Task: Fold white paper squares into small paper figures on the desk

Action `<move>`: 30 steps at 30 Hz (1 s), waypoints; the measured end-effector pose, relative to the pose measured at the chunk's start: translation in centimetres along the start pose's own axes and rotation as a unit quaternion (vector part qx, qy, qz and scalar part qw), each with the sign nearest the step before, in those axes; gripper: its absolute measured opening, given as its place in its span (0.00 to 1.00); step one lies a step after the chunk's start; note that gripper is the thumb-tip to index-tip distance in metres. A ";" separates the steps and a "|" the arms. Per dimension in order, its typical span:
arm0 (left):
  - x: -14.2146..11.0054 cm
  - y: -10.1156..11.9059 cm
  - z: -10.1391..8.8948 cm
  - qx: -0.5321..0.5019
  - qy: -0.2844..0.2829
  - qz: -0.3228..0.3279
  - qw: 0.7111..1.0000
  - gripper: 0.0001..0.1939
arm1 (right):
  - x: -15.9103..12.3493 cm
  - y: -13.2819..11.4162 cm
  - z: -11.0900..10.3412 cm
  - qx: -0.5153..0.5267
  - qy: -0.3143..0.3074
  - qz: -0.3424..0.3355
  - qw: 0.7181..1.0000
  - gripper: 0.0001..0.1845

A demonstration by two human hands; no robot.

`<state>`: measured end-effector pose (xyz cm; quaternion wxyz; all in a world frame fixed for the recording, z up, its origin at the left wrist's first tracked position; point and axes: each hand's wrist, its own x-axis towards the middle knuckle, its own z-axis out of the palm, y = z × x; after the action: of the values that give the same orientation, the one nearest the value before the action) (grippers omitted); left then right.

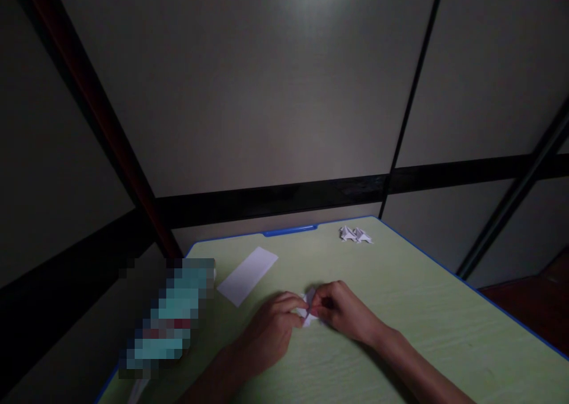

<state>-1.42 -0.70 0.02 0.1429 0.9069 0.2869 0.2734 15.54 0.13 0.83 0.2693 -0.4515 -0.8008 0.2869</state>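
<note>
Both hands meet over a small piece of folded white paper (306, 316) near the middle of the table. My left hand (276, 320) pinches its left side, thumb below and fingers above. My right hand (336, 305) has thumb and forefinger closed on the right side of the same paper. Fingers cover much of it, so its exact folds are hidden. Beyond the left hand, a flat white strip of paper (248, 275) lies at a slant. Two folded white paper figures (355, 234) sit close together toward the far right edge.
The light green table (427, 315) has a blue rim, with a blue handle-like piece (291, 231) at its far edge. A blurred-out teal object (171, 312) lies along the left side. Behind the table stand grey panels (275, 96) with a black band.
</note>
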 end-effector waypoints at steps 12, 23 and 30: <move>-0.3 0.5 -0.5 -0.042 -0.025 -0.049 0.998 0.23 | 0.0 0.0 0.2 -0.024 0.033 0.014 0.999 0.07; 0.1 1.1 -0.9 -0.018 -0.084 -0.028 0.996 0.23 | 0.1 -0.1 -0.1 -0.036 0.032 -0.005 0.999 0.09; -0.1 1.3 -1.2 -0.009 -0.101 -0.042 0.994 0.24 | -0.1 0.7 -0.9 -0.029 0.042 -0.014 0.999 0.04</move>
<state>-1.56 -1.62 1.47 0.1902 0.9159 0.3061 0.1767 16.64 0.57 0.94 0.2936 -0.4597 -0.8029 0.2405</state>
